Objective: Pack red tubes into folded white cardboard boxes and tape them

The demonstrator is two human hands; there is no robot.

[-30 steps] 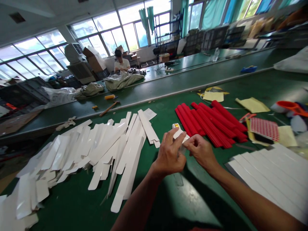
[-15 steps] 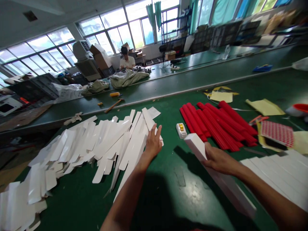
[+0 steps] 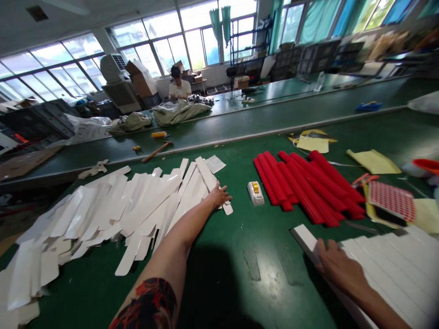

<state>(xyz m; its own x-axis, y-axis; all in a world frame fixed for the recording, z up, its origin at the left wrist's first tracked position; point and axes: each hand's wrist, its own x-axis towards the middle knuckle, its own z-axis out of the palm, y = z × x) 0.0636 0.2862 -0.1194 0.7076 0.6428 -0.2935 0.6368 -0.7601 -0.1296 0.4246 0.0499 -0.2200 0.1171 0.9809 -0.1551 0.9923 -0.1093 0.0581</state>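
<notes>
Under right hand [image 3: 338, 269], box [image 3: 303, 237] half-hidden.

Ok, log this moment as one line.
left hand: on flat white box blanks | right hand: laying folded white box beside finished stack | red tubes: untouched

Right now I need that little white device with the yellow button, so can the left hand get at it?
Probably yes: the left hand rests on the flat white blanks, with only bare green table between it and the device.
</notes>
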